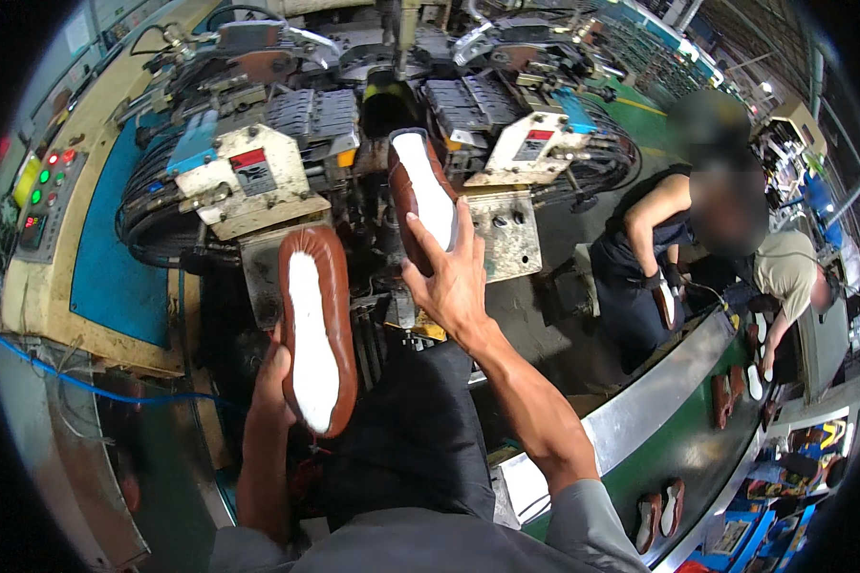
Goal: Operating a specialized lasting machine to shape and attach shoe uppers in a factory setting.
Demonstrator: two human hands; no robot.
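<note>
My left hand point(275, 387) is closed around the side of a brown leather shoe upper point(342, 329), its white insole facing up. Most of those fingers are hidden under it. A second brown shoe upper point(406, 196), also with its white sole side up, sits in the middle of the machine point(263, 177), toe end toward a dark opening. My right hand point(457, 291) grips the near end of this one, fingers along its top and right side, thumb at the left.
A control panel point(50, 201) with lit buttons stands left, above a blue hose point(86, 374). To the right, a conveyor point(631, 487) carries several brown shoes point(672, 508). Beyond it one person in dark clothes point(631, 258) holds a shoe; another point(784, 272) reaches over the belt.
</note>
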